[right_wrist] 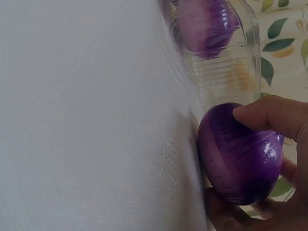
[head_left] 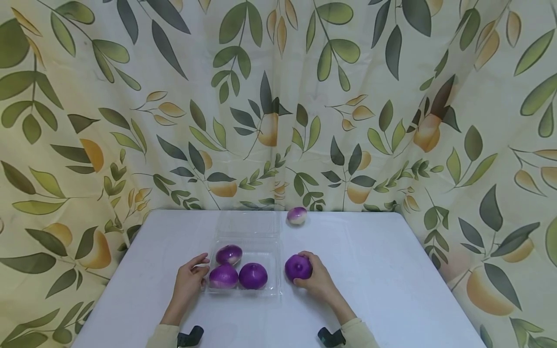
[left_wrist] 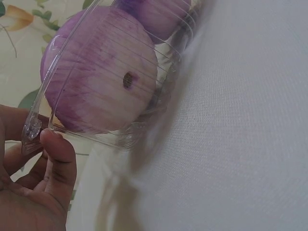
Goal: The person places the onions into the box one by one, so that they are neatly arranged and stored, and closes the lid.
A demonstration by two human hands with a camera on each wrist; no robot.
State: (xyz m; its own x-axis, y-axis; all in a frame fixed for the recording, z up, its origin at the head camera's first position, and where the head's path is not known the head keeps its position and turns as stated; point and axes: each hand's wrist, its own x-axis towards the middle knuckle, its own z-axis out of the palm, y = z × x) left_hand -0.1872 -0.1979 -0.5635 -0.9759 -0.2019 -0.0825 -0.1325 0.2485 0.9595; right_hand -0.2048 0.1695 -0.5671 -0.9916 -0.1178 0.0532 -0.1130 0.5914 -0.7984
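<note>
My left hand (head_left: 190, 275) pinches the left rim of a clear plastic clamshell box (head_left: 271, 285); in the left wrist view the thumb (left_wrist: 58, 149) lies against the rim corner, with fingers behind it. Inside the box sit three purple-and-white onions: a back onion (head_left: 228, 254), a front left onion (head_left: 224, 277) and a front right onion (head_left: 253, 276). Just right of the box, my right hand (head_left: 319, 280) grips another purple onion (right_wrist: 240, 159), thumb on one side and fingers round the other. This onion is at or just above the table; I cannot tell which.
The box's lid (head_left: 248, 224) lies folded back, away from me. One more purple-and-white onion (head_left: 297, 216) stands near the far edge of the white-covered table (head_left: 370, 270). A leaf-patterned curtain (head_left: 278, 121) hangs behind and at both sides.
</note>
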